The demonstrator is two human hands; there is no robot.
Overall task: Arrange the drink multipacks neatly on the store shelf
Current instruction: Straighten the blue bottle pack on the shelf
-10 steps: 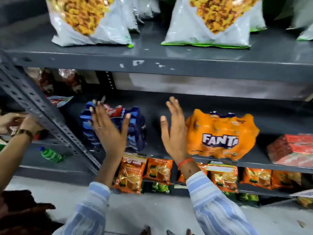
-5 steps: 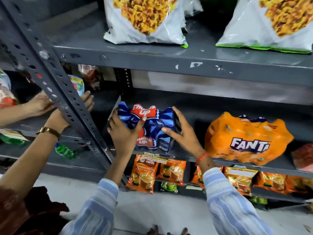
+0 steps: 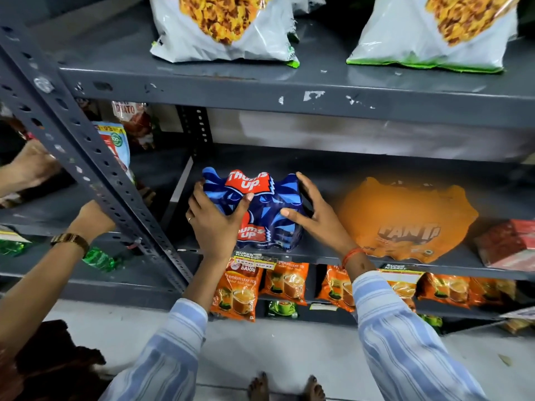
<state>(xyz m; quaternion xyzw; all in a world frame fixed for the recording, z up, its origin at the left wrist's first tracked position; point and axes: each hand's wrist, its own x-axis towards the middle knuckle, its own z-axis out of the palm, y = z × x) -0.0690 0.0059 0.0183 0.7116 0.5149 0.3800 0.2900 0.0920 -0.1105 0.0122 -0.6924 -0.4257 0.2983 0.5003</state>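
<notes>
A blue Thums Up multipack (image 3: 267, 198) stands on the middle grey shelf (image 3: 318, 257), near its left end. My left hand (image 3: 215, 219) grips the pack's left front, thumb across its face. My right hand (image 3: 317, 217) presses against the pack's right side with fingers spread over it. An orange Fanta multipack (image 3: 405, 219) sits to the right on the same shelf, apart from my hands, with a gap between the two packs.
A slanted perforated upright (image 3: 86, 169) borders the shelf's left end. Another person's hands (image 3: 92, 218) work on the neighbouring rack. Snack bags (image 3: 228, 27) lie on the shelf above, tea pouches (image 3: 240, 290) hang below, and a red pack (image 3: 509, 244) sits at far right.
My hands went from open in the air in front of the shelf to clasping the Thums Up pack from both sides. The view shifted left, and the pack now stands squarer.
</notes>
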